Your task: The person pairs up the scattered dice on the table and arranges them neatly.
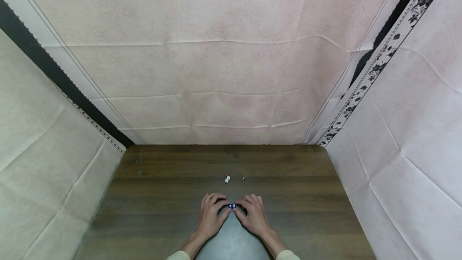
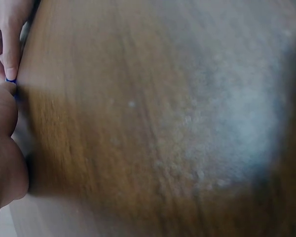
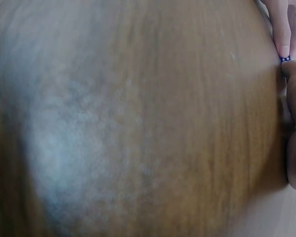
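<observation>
Two small blue dice with white pips sit side by side on the table, between the hands. My left hand (image 1: pixel 210 215) pinches the left blue die (image 1: pixel 230 206) between thumb and forefinger. From the other side, the thumb and forefinger of my right hand (image 1: pixel 254 216) pinch the right blue die (image 1: pixel 234 206). Only a sliver of blue die (image 2: pixel 10 80) shows at the fingertips in the left wrist view. In the right wrist view a pipped face of blue die (image 3: pixel 285 59) peeks out between the fingertips.
Beyond the hands lie white dice (image 1: pixel 227 179) with a small red die (image 1: pixel 227 174) right behind them. Another red die (image 1: pixel 243 178) lies to their right. The brown wooden table (image 1: pixel 151 196) is bordered by hanging pale cloths (image 1: pixel 231 71) at the back and sides.
</observation>
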Demonstrator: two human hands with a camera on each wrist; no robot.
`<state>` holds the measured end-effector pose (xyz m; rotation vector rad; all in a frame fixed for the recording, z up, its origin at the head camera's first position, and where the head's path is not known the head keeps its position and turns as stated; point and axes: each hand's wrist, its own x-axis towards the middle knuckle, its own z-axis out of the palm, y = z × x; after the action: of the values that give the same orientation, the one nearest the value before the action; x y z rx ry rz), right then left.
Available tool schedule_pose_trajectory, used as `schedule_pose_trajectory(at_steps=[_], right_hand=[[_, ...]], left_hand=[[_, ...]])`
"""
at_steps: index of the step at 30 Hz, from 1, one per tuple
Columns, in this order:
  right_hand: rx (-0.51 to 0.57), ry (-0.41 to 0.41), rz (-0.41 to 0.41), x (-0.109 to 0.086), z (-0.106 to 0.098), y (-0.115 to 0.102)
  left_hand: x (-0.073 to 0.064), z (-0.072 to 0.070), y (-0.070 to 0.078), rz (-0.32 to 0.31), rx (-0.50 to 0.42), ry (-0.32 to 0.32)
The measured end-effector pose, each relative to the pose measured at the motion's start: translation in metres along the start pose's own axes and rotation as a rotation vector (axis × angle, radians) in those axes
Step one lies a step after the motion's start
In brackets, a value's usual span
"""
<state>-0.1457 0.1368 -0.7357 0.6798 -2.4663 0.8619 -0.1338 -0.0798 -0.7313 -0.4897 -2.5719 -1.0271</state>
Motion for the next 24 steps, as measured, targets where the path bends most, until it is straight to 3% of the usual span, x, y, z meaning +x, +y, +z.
schedule_pose_trajectory(at_steps=[24], right_hand=[[0.035,-0.028,0.007,0.0023,-0.0049,-0.0017]], left_hand=[[-0.0014,-0.0009,0.0008,-0.013,0.004,-0.004]])
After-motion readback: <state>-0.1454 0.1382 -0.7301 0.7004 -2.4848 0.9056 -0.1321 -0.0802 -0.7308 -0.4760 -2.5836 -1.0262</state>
